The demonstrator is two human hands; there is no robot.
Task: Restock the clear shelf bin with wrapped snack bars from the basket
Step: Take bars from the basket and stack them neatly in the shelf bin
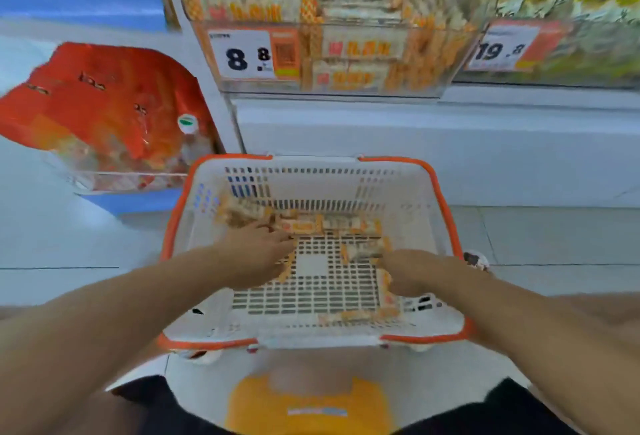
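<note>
At centre frame I have my left hand [258,251] spread flat over snack bars [304,225] on the floor of the basket [446,213]. To its right, my right hand [412,273] reaches among more bars; blur hides its grip, so I cannot tell. The clear bin [346,86] sits at upper centre.

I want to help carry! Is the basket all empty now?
No. A few wrapped snack bars lie on the floor of the basket, and the left hand and right hand reach among them.

We have single head view only, looking forward and steeply down onto basket [313,339] from close above. Basket fills frame centre; clear shelf bin [332,53] sits beyond basket at top edge; our forearms enter from below basket.
</note>
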